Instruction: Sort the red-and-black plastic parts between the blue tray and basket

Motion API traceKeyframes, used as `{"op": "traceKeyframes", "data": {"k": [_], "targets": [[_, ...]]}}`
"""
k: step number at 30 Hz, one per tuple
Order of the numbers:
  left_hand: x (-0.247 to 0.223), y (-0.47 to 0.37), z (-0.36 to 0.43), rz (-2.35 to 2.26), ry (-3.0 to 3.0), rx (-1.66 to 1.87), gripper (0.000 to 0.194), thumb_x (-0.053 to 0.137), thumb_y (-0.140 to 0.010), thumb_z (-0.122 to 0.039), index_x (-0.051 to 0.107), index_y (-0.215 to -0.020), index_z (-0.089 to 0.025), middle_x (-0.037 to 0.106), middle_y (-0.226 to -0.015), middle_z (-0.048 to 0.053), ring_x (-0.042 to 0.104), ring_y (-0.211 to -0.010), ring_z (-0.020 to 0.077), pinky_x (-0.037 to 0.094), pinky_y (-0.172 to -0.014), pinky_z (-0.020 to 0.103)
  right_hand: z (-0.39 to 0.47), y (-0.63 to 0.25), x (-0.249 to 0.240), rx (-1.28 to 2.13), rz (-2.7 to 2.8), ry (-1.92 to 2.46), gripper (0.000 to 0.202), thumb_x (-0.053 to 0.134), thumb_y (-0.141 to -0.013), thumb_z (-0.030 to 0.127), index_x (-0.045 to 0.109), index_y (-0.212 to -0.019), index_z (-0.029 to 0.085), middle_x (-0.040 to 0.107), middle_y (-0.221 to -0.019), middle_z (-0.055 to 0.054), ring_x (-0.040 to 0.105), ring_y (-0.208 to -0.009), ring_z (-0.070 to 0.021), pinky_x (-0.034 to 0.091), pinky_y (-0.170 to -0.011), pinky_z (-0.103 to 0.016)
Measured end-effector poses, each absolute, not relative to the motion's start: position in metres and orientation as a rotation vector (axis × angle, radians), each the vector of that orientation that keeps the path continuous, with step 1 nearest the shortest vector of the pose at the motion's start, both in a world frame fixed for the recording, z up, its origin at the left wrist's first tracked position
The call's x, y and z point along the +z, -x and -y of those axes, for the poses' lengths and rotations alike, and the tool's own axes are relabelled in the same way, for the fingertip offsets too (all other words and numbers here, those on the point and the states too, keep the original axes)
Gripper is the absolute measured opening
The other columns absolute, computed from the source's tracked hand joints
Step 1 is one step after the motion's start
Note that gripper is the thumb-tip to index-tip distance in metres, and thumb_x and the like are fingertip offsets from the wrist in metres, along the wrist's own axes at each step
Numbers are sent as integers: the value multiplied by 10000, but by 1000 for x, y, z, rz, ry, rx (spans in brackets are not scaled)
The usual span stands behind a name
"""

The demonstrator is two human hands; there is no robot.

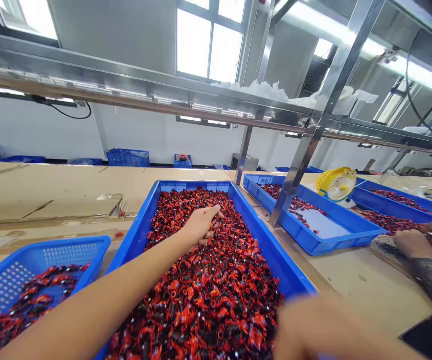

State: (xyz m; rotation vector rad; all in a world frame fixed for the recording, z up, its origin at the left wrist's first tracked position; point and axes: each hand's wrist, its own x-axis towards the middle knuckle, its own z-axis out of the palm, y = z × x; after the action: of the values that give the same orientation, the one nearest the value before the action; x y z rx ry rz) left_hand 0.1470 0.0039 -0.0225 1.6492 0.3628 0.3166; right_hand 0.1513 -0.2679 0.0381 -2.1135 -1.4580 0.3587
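Note:
A long blue tray [251, 225] stands in front of me, filled with small red and black parts [216, 280]. My left hand [200, 225] is over the far half of the heap, thumb and fingers pressed together; anything between them is too small to make out. At the bottom right, my right hand [306, 325] is smeared by motion near the tray's right front edge, and its fingers cannot be made out. To the left sits a blue perforated basket [69, 245] with more red and black parts.
Another blue tray [313, 245] with a white sheet lies to the right, beside a metal post [298, 170]. Past it are a yellow fan [336, 184] and more trays. A person's hands [414, 244] are at the far right. A metal shelf [144, 85] crosses above.

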Motion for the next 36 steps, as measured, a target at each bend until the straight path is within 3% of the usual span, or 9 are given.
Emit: {"op": "traceKeyframes", "data": {"k": [3,4,7,12,16,20,24,29,36], "targets": [[-20,-146,-6,-383,-1442,287,448,426,-832,-644,526,-922,-217,428,-608,-73,271,-343,35,135,-333,169,192,-183,57,87,1543,1985,133,562,-891,341,671,-861,271,629,-675,13,586,-624,-147,455,-640,-291],[-19,-146,-7,-392,-1388,290,434,432,-840,-627,519,-887,-204,426,-601,-74,265,-346,32,133,-333,169,167,-192,58,-24,1614,1928,115,616,-850,304,666,-933,242,632,-715,9,588,-661,-155,458,-661,-294],[-16,-146,-16,-447,-1250,305,443,407,-871,-599,481,-753,-179,383,-541,-81,233,-347,29,130,-334,174,110,-210,53,-116,1773,1771,390,721,-739,194,614,-1115,190,615,-1056,-57,591,-928,-182,473,-815,-303],[-12,-145,-32,-525,-1076,389,444,437,-825,-582,389,-606,-199,308,-430,-88,248,-333,44,119,-331,170,74,-217,30,-213,1873,1688,303,583,-837,84,619,-1112,207,610,-1061,-56,572,-994,-184,470,-882,-318],[-16,-146,-33,-593,-1014,426,363,490,-783,-534,430,-643,-204,363,-438,-73,316,-337,60,140,-328,160,69,-225,3,-242,1813,1627,235,487,-901,79,621,-1058,192,617,-1097,-79,552,-1044,-198,451,-921,-345],[-18,-150,-28,-627,-997,405,291,502,-783,-483,493,-734,-197,435,-550,-59,333,-350,49,143,-322,157,72,-236,-8,-105,1532,1600,146,520,-899,132,627,-960,210,659,-930,-25,616,-843,-169,488,-767,-305],[-10,-150,-24,-576,-1030,432,333,520,-789,-538,526,-815,-206,493,-645,-43,330,-350,43,157,-300,162,76,-240,-2,52,1331,1507,116,503,-926,201,613,-965,209,666,-873,-18,639,-772,-157,508,-708,-280],[1,-146,-21,-483,-1106,514,388,538,-789,-586,565,-964,-241,482,-649,-52,328,-335,53,184,-268,162,78,-238,2,-70,1322,1421,84,512,-922,207,596,-926,208,636,-936,-35,610,-834,-164,489,-734,-278],[2,-148,-16,-541,-1262,547,343,476,-832,-559,560,-883,-230,467,-544,-52,312,-301,71,190,-248,167,76,-235,-4,-79,1278,1502,71,506,-911,187,572,-927,206,627,-823,-15,594,-739,-157,478,-682,-273]]}}
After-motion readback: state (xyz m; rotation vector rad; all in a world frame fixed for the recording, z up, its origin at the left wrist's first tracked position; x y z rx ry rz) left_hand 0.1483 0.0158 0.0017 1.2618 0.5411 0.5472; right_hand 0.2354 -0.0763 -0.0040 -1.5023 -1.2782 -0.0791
